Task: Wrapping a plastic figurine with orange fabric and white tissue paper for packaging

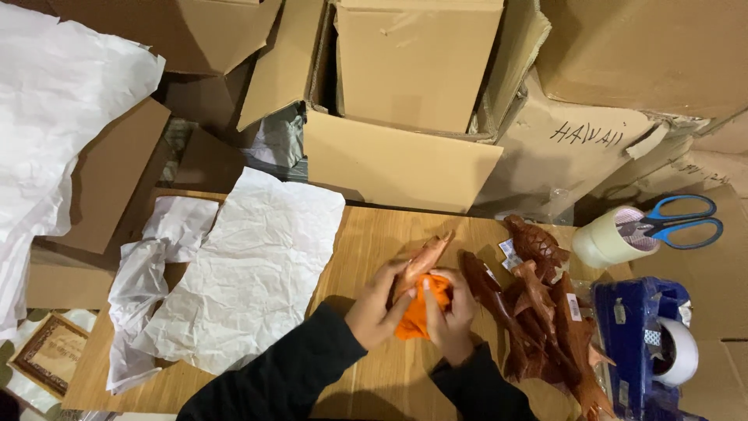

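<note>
My left hand (375, 306) grips a small carved wooden fish figure (425, 260) that points up and to the right over the wooden table (366, 234). My right hand (452, 316) presses an orange cloth (419, 312) against the lower part of the figure. Both sleeves are black. Just right of my hands lies a pile of several dark brown carved wooden figures (538, 304).
A crumpled white paper sheet (253, 269) lies on the table's left part, more paper (54, 109) at the far left. Open cardboard boxes (405, 93) stand behind. A tape roll (608, 238), blue scissors (678, 222) and a blue tape dispenser (647, 343) sit right.
</note>
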